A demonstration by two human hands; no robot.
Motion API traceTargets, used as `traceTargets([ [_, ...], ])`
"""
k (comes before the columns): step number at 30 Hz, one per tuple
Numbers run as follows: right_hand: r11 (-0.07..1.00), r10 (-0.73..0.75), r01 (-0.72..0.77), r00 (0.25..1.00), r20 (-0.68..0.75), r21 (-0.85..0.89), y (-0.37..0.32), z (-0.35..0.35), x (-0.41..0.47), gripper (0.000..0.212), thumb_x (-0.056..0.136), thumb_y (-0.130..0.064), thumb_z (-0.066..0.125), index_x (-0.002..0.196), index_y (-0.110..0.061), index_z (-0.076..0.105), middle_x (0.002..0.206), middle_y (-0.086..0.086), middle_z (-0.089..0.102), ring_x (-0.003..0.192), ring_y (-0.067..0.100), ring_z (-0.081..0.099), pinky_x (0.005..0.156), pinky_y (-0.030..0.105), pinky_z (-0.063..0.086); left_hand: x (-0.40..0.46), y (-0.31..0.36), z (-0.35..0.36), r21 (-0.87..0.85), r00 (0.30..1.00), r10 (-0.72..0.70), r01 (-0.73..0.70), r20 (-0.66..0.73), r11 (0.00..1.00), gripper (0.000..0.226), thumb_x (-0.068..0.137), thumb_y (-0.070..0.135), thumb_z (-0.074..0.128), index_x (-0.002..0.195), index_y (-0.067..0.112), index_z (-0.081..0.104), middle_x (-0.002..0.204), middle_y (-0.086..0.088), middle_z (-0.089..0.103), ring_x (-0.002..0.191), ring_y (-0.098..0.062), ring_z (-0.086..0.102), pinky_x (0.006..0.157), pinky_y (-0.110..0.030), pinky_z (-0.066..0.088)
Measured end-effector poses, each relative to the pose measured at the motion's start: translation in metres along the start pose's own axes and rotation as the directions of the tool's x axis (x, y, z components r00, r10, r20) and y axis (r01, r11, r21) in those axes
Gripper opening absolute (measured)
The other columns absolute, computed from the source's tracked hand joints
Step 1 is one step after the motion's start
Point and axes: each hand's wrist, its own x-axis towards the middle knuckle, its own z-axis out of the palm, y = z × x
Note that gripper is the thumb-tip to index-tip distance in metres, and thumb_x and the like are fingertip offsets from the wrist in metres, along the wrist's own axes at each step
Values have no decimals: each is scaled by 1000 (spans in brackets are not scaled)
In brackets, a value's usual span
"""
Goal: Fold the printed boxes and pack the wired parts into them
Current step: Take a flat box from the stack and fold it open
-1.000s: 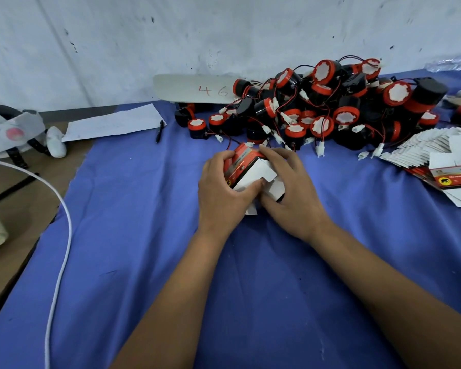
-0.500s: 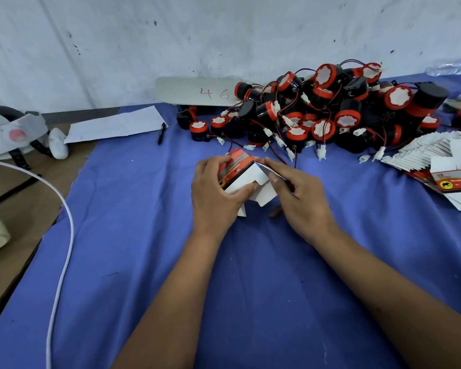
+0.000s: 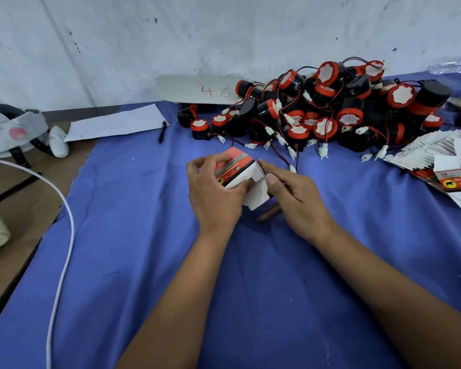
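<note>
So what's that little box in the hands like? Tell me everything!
The little box looks like thin printed card: red and grey outside with a yellow-and-black badge, plain white inside. It is half folded, tilted, with white flaps hanging open at its near end. It is held above the blue cloth. The left hand grips its side and the right hand pinches a flap.
</note>
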Motion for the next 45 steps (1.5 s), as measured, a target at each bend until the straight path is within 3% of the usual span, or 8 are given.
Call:
traceTargets([
  [9,1000,2,-3,985,-175,-5,6,-10,5,31,80,-36,84,109,-34,72,102,-14,76,50,17,66,40,26,48,12,-3,-12,-255,967,125,-66,223,965,35,79,7,85,110,21,77,123,3,65,114,-8,64,86,-19,53],
  [12,1000,16,-19,980,-198,-10,5,-9,6,29,80,-40,84,104,-29,72,74,-10,73,45,15,59,42,26,48,12,-5,-11,-234,973,82,-30,217,972,28,80,9,85,104,22,79,114,7,70,107,-13,67,87,-35,58],
  [16,984,77,-61,992,-96,165,2,-13,7,30,90,-41,70,115,-23,73,72,-4,69,58,12,61,48,27,50,14,-10,-11,-311,972,-14,88,234,946,24,81,4,83,99,19,80,108,2,76,101,-20,72,86,-47,60],
  [20,997,71,-69,996,48,-37,5,-17,10,48,91,-40,73,136,-47,58,134,-21,60,99,7,65,75,34,58,18,-15,-17,-413,948,-88,217,307,884,23,81,3,84,98,17,80,104,0,79,95,-22,76,79,-39,62],
  [24,994,91,-79,979,184,-70,5,-20,9,70,84,-55,72,146,-58,39,136,-30,56,126,-1,56,104,33,49,17,-13,-18,-419,923,-61,231,381,878,24,79,2,87,95,17,79,101,-1,80,90,-23,76,73,-35,60],
  [33,997,18,-15,999,33,-78,10,-17,8,49,93,-33,73,139,-40,57,133,-16,63,111,5,66,87,29,60,6,0,-9,-122,911,263,-235,317,964,34,78,19,85,110,22,75,110,5,63,105,-6,61,84,-15,48],
  [41,998,61,-61,998,-10,-2,13,-20,11,38,94,-21,72,131,-26,65,115,-10,73,109,9,69,94,33,57,4,0,-9,-126,830,267,-235,490,964,69,66,17,95,128,25,67,128,2,54,127,-4,50,104,-21,46],
  [45,996,87,-86,987,-134,11,15,-20,11,34,89,-27,79,122,-24,71,84,-15,73,81,8,72,70,29,61,3,1,-9,-231,863,218,-121,456,965,56,74,40,84,127,31,67,126,4,59,113,-5,57,89,-15,47],
])
